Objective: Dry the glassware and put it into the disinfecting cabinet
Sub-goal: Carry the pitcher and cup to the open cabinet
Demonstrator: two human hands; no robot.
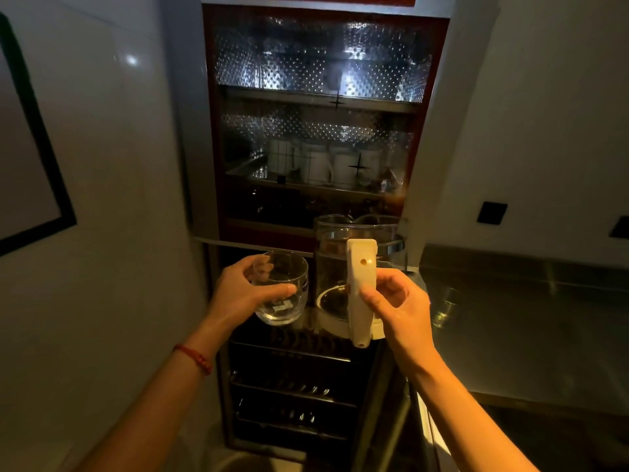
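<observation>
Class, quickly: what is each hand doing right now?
Left hand: holds the round glass tumbler, fingers curled round it.
Right hand: holds the glass jug by its cream handle.

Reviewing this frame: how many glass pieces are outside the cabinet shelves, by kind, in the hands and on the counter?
Glass tumbler, held in the left hand: 1
Glass pitcher with cream handle, held in the right hand: 1
Small drinking glass on the counter: 1
Total: 3
</observation>
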